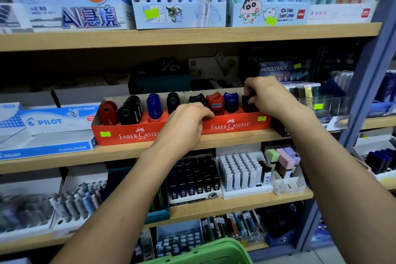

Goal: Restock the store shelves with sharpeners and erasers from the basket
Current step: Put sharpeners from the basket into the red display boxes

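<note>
A black sharpener stands at the right end of the right-hand red display box, in its last slot, and the right hand pinches it from above with curled fingers. In the same box, to the left of it, sit a blue sharpener, a red sharpener and another black one. The left hand rests on the front edge of this box where it meets the left-hand red display box, its fingers curled over the rim and gripping it. Left of that second box lies a blue and white eraser carton. Both boxes stand on the middle wooden shelf. Below the boxes, at the bottom edge of the view, shows the rim of a green basket.
</note>
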### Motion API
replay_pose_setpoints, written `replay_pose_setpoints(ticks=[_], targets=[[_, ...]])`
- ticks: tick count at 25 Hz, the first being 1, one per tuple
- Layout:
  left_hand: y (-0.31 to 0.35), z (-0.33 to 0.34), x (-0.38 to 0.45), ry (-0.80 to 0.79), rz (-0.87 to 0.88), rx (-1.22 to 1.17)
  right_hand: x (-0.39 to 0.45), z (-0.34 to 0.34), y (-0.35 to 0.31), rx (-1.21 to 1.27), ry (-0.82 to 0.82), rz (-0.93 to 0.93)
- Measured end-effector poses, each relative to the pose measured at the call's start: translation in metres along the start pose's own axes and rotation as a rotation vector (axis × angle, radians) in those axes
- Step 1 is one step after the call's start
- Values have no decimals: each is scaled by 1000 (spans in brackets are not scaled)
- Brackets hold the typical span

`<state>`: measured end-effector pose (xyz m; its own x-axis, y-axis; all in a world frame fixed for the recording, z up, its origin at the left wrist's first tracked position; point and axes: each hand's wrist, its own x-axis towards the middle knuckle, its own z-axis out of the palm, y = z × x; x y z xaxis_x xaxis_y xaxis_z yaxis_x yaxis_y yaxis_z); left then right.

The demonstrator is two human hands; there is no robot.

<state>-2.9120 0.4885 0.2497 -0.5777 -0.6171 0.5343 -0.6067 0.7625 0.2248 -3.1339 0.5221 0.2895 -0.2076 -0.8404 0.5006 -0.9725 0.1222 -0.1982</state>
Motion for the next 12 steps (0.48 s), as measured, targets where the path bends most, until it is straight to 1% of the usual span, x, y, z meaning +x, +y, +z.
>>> replay_pose_setpoints(ticks=[9, 12], targets=[[1, -1, -1, -27, 15, -9, -4, -9, -11, -128, 21, 128], [2, -2, -6, 0, 18, -34, -5, -11, -13, -126, 42, 114]])
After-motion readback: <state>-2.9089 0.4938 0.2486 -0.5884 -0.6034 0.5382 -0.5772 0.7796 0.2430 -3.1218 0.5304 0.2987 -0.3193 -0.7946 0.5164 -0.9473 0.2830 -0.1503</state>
